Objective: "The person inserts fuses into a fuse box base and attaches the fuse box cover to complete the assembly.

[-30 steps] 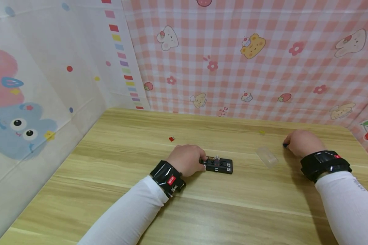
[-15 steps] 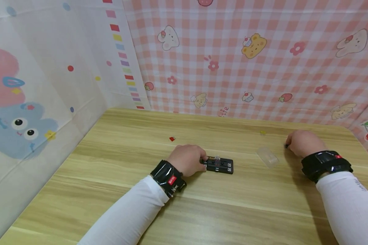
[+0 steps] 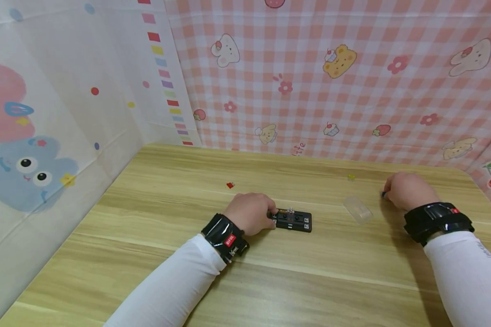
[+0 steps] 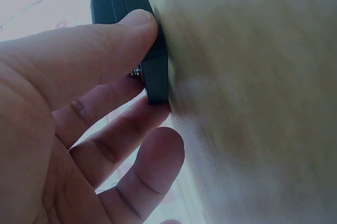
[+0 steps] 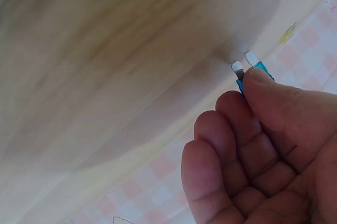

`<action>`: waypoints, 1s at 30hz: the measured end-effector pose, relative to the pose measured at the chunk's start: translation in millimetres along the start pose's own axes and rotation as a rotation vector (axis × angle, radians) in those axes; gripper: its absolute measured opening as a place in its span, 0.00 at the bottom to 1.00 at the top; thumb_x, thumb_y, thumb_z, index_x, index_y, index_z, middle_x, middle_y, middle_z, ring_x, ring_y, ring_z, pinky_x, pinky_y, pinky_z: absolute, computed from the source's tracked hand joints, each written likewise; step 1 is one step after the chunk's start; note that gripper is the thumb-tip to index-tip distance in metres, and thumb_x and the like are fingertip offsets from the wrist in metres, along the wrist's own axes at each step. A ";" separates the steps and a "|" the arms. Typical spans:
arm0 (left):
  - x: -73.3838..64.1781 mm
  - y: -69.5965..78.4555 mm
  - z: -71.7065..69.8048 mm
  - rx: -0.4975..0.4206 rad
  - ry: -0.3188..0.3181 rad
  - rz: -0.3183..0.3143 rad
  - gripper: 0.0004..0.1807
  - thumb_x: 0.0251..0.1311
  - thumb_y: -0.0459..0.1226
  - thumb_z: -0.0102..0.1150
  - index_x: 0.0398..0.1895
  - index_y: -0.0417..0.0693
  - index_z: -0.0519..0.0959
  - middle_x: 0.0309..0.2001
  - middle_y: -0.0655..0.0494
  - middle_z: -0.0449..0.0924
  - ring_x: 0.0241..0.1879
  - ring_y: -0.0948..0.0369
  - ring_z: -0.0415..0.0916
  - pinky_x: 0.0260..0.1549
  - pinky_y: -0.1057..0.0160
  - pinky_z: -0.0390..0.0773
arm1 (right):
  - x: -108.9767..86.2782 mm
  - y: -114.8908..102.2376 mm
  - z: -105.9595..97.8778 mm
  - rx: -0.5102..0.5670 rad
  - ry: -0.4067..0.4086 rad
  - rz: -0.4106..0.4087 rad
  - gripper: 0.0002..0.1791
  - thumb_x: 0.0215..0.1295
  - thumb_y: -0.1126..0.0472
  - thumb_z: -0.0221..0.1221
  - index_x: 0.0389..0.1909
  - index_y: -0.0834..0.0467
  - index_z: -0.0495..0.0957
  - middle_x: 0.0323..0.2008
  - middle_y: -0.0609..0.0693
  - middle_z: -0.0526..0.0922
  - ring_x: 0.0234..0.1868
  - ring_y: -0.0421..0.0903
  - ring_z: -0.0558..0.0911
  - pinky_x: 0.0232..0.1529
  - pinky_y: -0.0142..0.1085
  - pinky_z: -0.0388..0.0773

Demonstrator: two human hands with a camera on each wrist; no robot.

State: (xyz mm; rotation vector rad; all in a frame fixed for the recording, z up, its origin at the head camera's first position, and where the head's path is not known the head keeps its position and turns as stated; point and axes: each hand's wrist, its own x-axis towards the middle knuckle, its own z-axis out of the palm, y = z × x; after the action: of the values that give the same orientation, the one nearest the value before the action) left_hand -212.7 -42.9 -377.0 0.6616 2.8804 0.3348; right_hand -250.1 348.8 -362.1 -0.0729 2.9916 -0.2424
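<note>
My left hand (image 3: 250,213) grips the left end of a black rectangular fuse block (image 3: 294,221) lying on the table. In the left wrist view, the thumb presses along the side of the block (image 4: 155,76), while the fingers reach round its far side and end. Metal terminals and a small clear part show on the block's top. Far to the right, my right hand (image 3: 411,190) pinches a blue blade fuse (image 5: 263,68) between thumb and index finger. Its two bare metal prongs point away from the fingers, close over the table. Most of its blue body is hidden by the thumb.
A clear plastic cover (image 3: 358,210) lies between the block and my right hand. Behind it is a small yellow fuse (image 3: 351,177). A red fuse (image 3: 230,185) rests beyond my left hand. Patterned cloth (image 3: 311,91) hangs along the back edge of the wooden table (image 3: 294,281).
</note>
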 end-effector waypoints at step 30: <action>0.9 -1.8 1.7 0.006 0.007 0.010 0.16 0.61 0.50 0.75 0.52 0.61 0.90 0.55 0.64 0.88 0.53 0.61 0.83 0.59 0.50 0.75 | -10.1 -18.8 -2.5 0.063 0.127 0.016 0.12 0.69 0.64 0.59 0.45 0.69 0.84 0.39 0.66 0.86 0.38 0.61 0.80 0.41 0.57 0.77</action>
State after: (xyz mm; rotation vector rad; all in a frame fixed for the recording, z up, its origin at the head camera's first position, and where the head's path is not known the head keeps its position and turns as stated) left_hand -213.9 -43.7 -379.1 0.6773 2.8865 0.3306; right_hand -239.8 331.2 -355.2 -0.0277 3.1065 -0.3516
